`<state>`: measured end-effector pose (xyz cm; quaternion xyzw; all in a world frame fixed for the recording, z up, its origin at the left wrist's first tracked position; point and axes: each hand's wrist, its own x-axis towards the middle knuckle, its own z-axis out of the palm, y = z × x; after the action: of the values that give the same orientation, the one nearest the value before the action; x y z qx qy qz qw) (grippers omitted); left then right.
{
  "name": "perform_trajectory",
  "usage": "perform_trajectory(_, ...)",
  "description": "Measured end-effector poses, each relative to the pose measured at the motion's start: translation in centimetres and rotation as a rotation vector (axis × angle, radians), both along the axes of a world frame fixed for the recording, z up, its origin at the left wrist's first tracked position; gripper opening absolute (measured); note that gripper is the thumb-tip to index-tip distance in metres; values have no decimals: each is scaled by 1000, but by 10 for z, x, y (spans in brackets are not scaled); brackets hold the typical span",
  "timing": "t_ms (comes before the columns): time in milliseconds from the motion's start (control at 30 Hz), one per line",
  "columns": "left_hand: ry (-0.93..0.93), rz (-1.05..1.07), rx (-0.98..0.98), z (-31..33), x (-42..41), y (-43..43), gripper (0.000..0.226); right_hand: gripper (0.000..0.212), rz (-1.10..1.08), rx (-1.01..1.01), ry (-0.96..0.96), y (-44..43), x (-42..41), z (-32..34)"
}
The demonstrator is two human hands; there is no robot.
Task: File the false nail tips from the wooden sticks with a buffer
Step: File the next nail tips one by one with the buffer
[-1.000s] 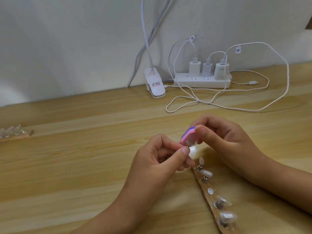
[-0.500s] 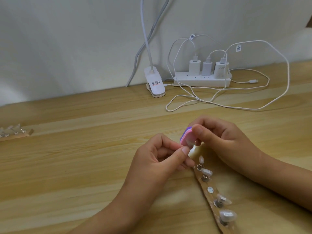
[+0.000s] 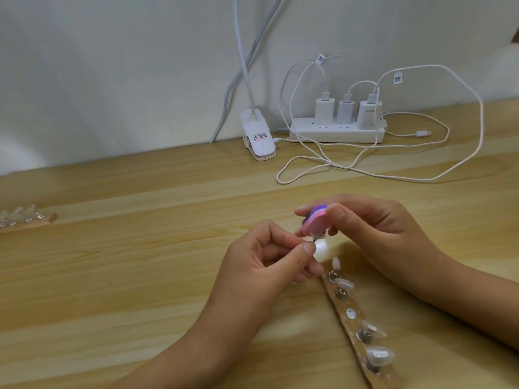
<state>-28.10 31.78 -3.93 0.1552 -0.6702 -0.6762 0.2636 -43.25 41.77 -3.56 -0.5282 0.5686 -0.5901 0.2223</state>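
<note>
Presently the right hand [image 3: 376, 224] pinches the buffer [image 3: 400, 221] against a nail tip [image 3: 402, 236] the left hand [image 3: 266, 265] pinches.

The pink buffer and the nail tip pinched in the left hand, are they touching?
Touching. The head view shows the buffer in the right hand pressed onto the nail tip that the left hand pinches, with no gap between them.

L hand [image 3: 264, 265] pinches clear nail tip [image 3: 402, 236]; R hand [image 3: 373, 220] holds pink/purple buffer [image 3: 400, 220] touching it. Nearby wooden stick [image 3: 346, 304] w/ more tips lies on table [image 3: 112, 276].
</note>
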Motion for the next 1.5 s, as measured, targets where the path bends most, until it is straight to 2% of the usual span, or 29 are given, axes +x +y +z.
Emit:
perform_trajectory(67,3,1,4,1,0,1,24,24,24,64,-34,0,2,1)
perform_trajectory(167,8,-1,5,2,-1,1,23,25,11,45,-26,1,2,1)
perform_trajectory(333,10,3,-3,2,0,2,23,38,35,15,-45,1,3,2)
perform_trajectory(467,-2,3,-3,0,0,1,24,32,63,58,-63,1,4,3)
perform_trajectory(533,-7,3,-3,0,0,1,25,26,35,40,-34,1,2,0)
perform_trajectory(800,-11,10,1,0,-1,1,23,28,18,108,78,-1,0,-1)
perform_trajectory(1000,-11,14,-23,1,1,2,24,32,37,82,41,2,0,2)
perform_trajectory(1167,3,19,-4,-1,0,0,22,30,92,123,-101,2,2,4)
perform_trajectory(1300,4,21,6,-1,0,-1,22,32,78,69,-68,4,3,6)
perform_trajectory(1400,10,22,7,-1,0,-1,23,28,80,126,-108,2,1,6)
perform_trajectory(1500,9,18,8,-1,1,0,19,27,28,42,-49,3,1,4)
